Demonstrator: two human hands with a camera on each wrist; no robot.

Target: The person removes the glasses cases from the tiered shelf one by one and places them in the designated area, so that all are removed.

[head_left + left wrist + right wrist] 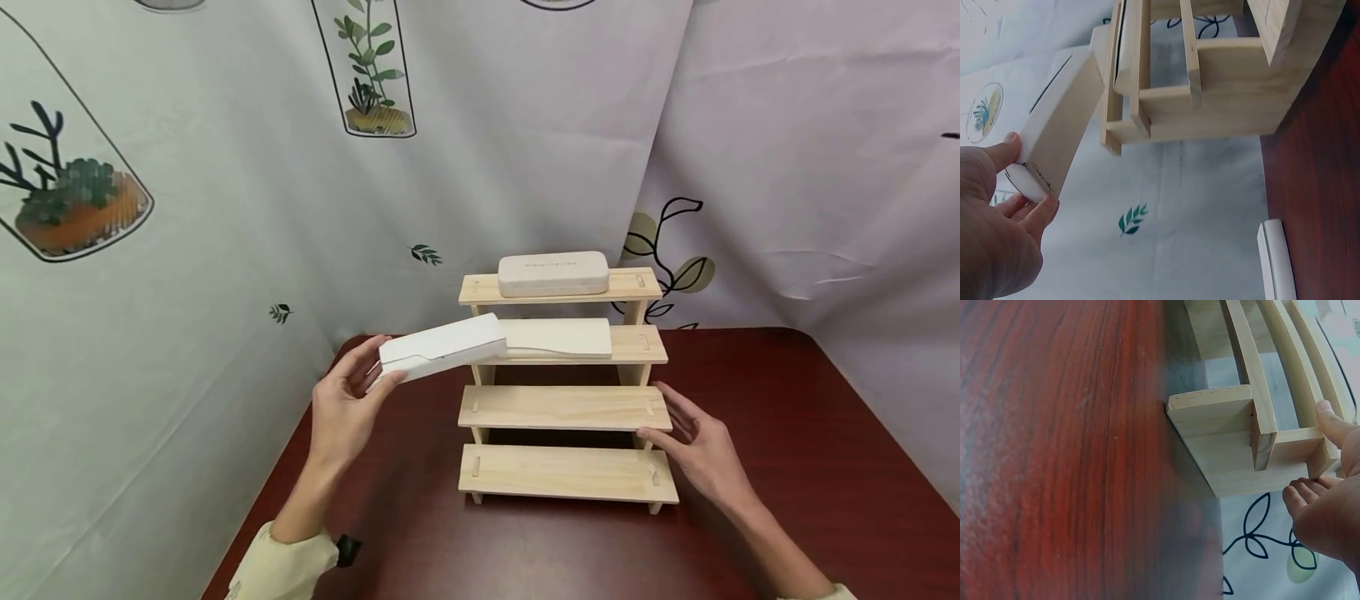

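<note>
My left hand (343, 408) holds a long white cardboard box (442, 346) by its left end, thumb at the near side and fingers around the back. The box is raised and slightly tilted, its right end overlapping the second tier from the top in the head view. A stepped wooden display rack (562, 407) with several tiers stands on the table. At the rack's right side, my right hand (701, 454) grips the end of the second shelf from the bottom, thumb on the front edge. The right wrist view shows that thumb (1333, 425) on the shelf, other fingers curled by its end.
A pale glasses case (553, 275) lies on the top tier. A flat cream case (558, 337) lies on the tier below. Another white object (1277, 262) rests on the dark red table (787, 433). Printed cloth (517, 150) hangs behind and at the sides.
</note>
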